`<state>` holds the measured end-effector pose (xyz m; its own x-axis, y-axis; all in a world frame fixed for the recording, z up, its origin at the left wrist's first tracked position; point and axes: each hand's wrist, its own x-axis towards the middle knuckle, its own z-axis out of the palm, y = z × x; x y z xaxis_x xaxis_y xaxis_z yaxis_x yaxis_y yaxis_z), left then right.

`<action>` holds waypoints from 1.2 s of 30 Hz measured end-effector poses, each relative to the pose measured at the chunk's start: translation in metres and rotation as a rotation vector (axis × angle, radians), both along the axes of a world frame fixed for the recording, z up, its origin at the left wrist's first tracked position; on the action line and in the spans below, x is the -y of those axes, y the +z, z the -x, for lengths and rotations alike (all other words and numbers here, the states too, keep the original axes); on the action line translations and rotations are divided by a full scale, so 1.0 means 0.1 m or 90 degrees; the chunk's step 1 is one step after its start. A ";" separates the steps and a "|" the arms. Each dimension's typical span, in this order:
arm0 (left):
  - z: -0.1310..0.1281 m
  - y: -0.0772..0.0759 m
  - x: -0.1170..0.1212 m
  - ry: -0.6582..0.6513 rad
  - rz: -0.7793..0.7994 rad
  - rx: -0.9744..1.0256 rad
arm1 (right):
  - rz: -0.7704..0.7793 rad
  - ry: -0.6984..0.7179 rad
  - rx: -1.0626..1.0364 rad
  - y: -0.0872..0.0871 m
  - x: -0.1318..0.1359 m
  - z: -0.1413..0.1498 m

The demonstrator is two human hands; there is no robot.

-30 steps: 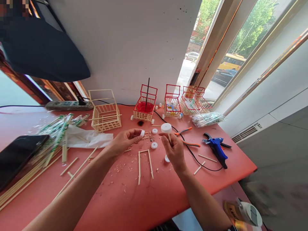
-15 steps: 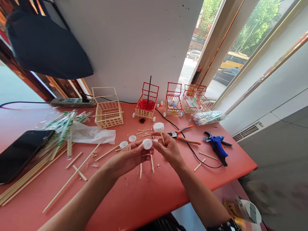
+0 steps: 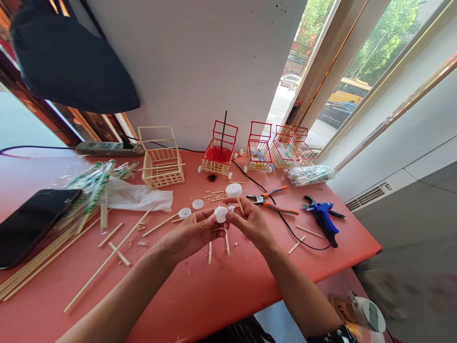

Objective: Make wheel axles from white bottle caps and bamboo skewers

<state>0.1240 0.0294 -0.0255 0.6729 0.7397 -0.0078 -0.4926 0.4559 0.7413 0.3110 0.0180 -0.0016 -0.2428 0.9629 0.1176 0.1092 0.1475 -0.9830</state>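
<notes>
Cap (image 3: pixel 221 214) is sitting above the middle of the red table (image 3: pixel 200 295), left hand (image 3: pixel 189 236) clamping it, right hand (image 3: pixel 257 226) touching its rim while gripping a stick (image 3: pixel 240 206). Light, even edge pressure should be preventing tilt.

I see a smooth red surface (image 3: pixel 200 305) with a soft sheen. Near its middle, the cap (image 3: pixel 221 214) looks like white plastic; the stick (image 3: pixel 240 206) just beside it is bare pale wood. From the cap, dark matt cloth (image 3: pixel 71 66) hangs at ten o'clock, a glossy black phone (image 3: pixel 35 224) lies at nine, and a blue plastic glue gun (image 3: pixel 323 216) at three.
</notes>
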 end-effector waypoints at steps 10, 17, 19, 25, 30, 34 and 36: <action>0.00 0.02 -0.01 0.045 -0.026 -0.041 | 0.002 0.010 0.016 -0.03 0.00 0.01; 0.02 0.04 0.00 0.051 -0.046 -0.066 | 0.005 0.025 0.021 -0.06 -0.01 0.02; 0.03 0.04 0.00 0.049 -0.047 -0.072 | 0.002 0.027 0.021 -0.06 -0.01 0.03; 0.00 0.11 0.02 0.064 -0.055 -0.084 | -0.005 0.015 0.027 -0.02 -0.01 0.03; -0.06 0.22 0.05 0.226 -0.080 -0.183 | -0.029 -0.071 0.020 0.02 0.01 0.01; -0.07 0.21 0.07 0.379 -0.171 -0.313 | -0.039 -0.085 0.063 0.04 0.02 0.02; -0.07 0.21 0.08 0.445 -0.245 -0.374 | -0.036 -0.065 0.060 0.04 0.02 0.04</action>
<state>0.1315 0.0210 -0.0050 0.0494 0.9911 0.1235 -0.0651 -0.1202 0.9906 0.3075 0.0156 0.0023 -0.1562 0.9757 0.1538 0.2183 0.1859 -0.9580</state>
